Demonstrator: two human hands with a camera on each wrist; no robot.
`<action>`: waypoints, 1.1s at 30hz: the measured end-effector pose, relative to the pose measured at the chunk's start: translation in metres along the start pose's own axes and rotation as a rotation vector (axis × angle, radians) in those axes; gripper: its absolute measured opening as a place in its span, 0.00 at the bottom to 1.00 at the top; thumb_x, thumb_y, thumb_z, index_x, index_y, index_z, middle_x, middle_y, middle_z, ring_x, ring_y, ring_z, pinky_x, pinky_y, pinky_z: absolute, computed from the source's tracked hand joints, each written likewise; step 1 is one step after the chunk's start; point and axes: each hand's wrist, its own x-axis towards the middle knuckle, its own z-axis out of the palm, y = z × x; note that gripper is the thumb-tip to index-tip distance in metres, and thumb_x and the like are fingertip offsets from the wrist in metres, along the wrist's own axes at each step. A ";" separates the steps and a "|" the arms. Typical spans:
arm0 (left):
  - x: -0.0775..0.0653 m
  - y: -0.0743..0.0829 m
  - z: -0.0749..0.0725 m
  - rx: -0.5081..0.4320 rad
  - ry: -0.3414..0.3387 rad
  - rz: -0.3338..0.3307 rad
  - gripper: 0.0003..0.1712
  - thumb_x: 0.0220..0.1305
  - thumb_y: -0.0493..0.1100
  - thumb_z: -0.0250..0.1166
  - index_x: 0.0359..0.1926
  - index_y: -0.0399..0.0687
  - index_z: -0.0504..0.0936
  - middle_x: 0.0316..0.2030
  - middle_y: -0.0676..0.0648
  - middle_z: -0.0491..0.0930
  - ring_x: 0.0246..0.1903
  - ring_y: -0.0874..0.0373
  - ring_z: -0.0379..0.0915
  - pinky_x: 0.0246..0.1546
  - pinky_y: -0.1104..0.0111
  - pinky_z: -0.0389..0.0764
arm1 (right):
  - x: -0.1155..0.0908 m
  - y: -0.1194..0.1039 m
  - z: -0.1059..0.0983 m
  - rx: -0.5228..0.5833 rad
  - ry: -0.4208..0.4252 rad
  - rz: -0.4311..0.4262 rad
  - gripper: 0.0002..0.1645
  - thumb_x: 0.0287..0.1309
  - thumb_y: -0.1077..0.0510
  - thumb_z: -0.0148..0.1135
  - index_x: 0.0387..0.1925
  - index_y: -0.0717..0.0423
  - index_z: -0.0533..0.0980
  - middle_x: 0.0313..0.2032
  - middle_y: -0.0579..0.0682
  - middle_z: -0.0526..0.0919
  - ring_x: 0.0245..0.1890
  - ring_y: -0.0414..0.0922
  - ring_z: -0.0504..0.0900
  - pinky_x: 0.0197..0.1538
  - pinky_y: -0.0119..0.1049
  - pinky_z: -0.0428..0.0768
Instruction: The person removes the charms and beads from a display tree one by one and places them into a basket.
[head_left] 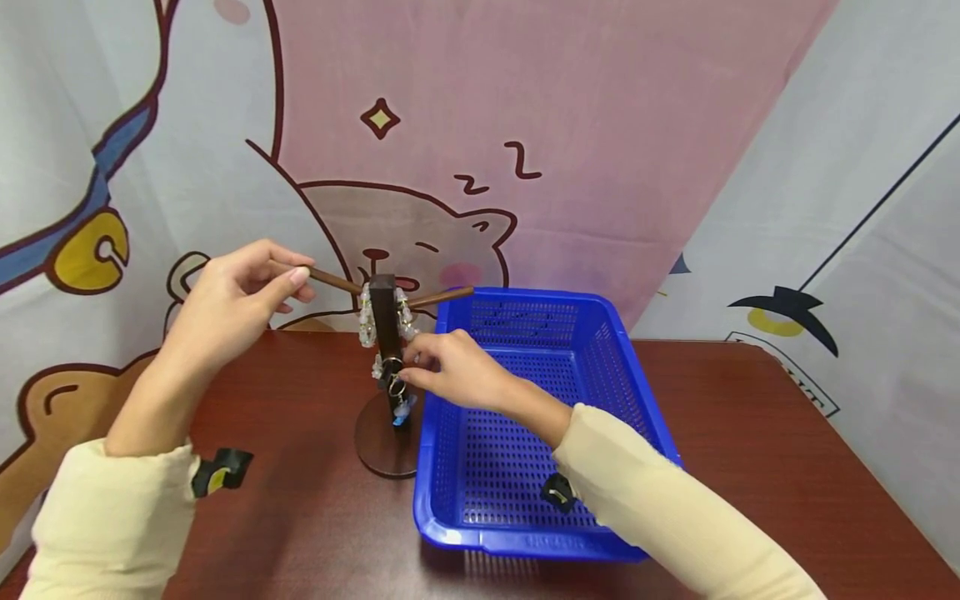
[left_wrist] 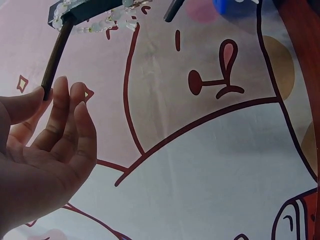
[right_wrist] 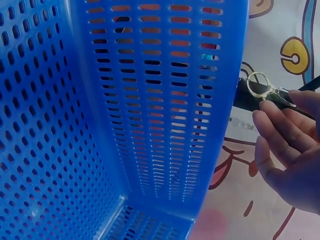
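Observation:
A dark wooden stand (head_left: 386, 321) with a round base and two side pegs stands on the table, left of the basket. Clear beaded bracelets (head_left: 367, 323) hang from its pegs, near the post. With thumb and fingertips, my left hand (head_left: 232, 308) pinches the outer end of the left peg (left_wrist: 57, 60). My right hand (head_left: 465, 372) is at the front of the post, thumb and finger pinching the metal clasp of a keychain (right_wrist: 272, 92). Below those fingers hangs the keychain's blue charm (head_left: 402, 412).
A blue perforated plastic basket (head_left: 547, 542) stands right beside the stand, under my right forearm. The stand's right peg (head_left: 446, 297) reaches over the basket's back left corner. Behind the reddish-brown table (head_left: 300, 500) hangs a cartoon-printed cloth (head_left: 600, 125).

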 end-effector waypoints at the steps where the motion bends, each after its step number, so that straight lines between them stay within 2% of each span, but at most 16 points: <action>1: 0.000 0.000 0.000 0.002 0.001 0.001 0.11 0.67 0.43 0.54 0.44 0.43 0.78 0.28 0.48 0.81 0.25 0.62 0.73 0.26 0.74 0.71 | 0.000 0.000 0.001 0.000 0.011 0.001 0.05 0.52 0.59 0.65 0.28 0.57 0.78 0.20 0.44 0.78 0.20 0.33 0.71 0.25 0.25 0.68; 11: 0.000 0.002 0.001 -0.005 0.024 -0.007 0.10 0.66 0.42 0.55 0.43 0.43 0.79 0.27 0.48 0.82 0.24 0.63 0.73 0.27 0.74 0.71 | 0.001 -0.001 0.006 0.002 0.066 0.040 0.01 0.51 0.64 0.62 0.28 0.58 0.77 0.19 0.45 0.79 0.19 0.34 0.71 0.24 0.25 0.68; 24: 0.001 0.001 0.001 -0.010 0.016 -0.008 0.10 0.66 0.42 0.55 0.43 0.43 0.78 0.27 0.48 0.81 0.25 0.64 0.74 0.28 0.76 0.72 | -0.002 -0.002 0.003 0.110 0.078 0.006 0.04 0.45 0.66 0.57 0.23 0.54 0.74 0.19 0.42 0.78 0.21 0.31 0.72 0.27 0.25 0.70; 33: 0.001 0.001 0.001 -0.004 0.013 -0.011 0.10 0.66 0.42 0.55 0.43 0.43 0.78 0.27 0.47 0.82 0.25 0.64 0.74 0.27 0.75 0.72 | -0.005 -0.006 -0.004 0.185 0.048 -0.034 0.04 0.45 0.67 0.58 0.26 0.57 0.75 0.25 0.46 0.79 0.28 0.34 0.74 0.36 0.28 0.73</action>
